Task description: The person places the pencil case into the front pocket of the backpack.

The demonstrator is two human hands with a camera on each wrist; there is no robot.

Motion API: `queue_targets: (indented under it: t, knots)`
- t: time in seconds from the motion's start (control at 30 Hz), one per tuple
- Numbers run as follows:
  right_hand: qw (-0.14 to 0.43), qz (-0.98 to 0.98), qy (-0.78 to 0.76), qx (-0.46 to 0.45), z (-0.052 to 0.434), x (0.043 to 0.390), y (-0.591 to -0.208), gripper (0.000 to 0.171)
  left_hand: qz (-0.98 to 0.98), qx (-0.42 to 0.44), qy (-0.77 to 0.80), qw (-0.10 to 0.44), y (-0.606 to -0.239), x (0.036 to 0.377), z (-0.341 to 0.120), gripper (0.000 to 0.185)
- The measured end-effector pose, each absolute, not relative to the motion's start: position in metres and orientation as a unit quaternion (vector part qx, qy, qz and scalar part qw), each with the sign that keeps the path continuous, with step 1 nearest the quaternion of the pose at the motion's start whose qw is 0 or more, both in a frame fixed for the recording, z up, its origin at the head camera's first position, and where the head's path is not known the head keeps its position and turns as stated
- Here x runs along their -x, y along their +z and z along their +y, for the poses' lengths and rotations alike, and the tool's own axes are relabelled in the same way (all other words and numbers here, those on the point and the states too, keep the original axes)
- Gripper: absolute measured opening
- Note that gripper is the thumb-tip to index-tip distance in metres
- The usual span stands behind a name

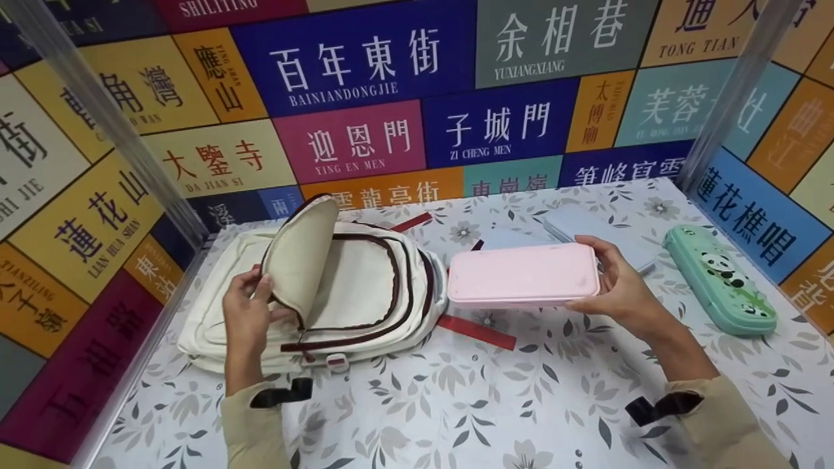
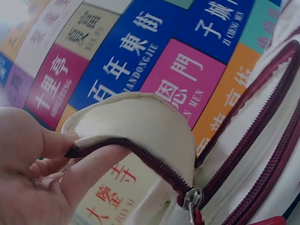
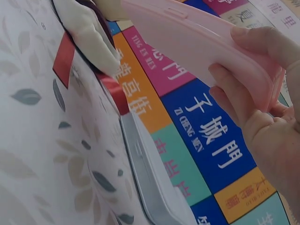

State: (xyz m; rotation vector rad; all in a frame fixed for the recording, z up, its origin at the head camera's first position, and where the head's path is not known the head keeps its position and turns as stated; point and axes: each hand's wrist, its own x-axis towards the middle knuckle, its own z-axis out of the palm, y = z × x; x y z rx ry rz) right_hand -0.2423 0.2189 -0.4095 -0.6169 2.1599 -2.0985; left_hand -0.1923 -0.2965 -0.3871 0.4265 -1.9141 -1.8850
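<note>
L hand (image 1: 246, 306), forearm reaching up from near edge of counter (image 1: 495, 404), pinches the raised front flap (image 1: 300, 257) of the cream backpack (image 1: 365, 293), thumb on top, fingers under the zipper edge, flap held upright and open. R hand (image 1: 619, 286), wrist bent inward, grips the pink case (image 1: 523, 275) by its right end, level, above counter, its far end just beside the backpack. Green panda case (image 1: 720, 280) lies right of R hand; blue-grey case (image 1: 573, 225) lies behind it.
</note>
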Motion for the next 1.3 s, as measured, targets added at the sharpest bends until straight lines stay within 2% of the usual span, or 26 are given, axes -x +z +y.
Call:
queue_targets:
  t: [0.17, 0.53, 0.77, 1.03, 1.17, 1.3]
  knots:
    - [0.043, 0.683, -0.698, 0.209, 0.202, 0.245, -0.406, 0.101, -0.646, -0.158, -0.727, 0.168, -0.396, 0.191, -0.314, 0.021]
    - [0.042, 0.671, -0.711, 0.205, 0.158, 0.249, -0.403, 0.105, -0.505, -0.133, -0.848, 0.092, -0.42, 0.18, -0.346, 0.022]
    - [0.049, 0.663, -0.718, 0.209, 0.139, 0.251, -0.403, 0.105, -0.498, -0.127, -0.852, 0.095, -0.418, 0.183, -0.345, 0.02]
    - [0.055, 0.657, -0.721, 0.211, 0.126, 0.253, -0.405, 0.106, -0.565, -0.179, -0.799, 0.107, -0.416, 0.189, -0.339, 0.015]
    - [0.06, 0.654, -0.722, 0.217, 0.118, 0.254, -0.408, 0.106, -0.603, -0.193, -0.766, 0.116, -0.417, 0.19, -0.338, 0.023]
    - [0.062, 0.66, -0.718, 0.215, 0.109, 0.256, -0.411, 0.107, -0.613, -0.189, -0.76, 0.104, -0.419, 0.188, -0.343, 0.038]
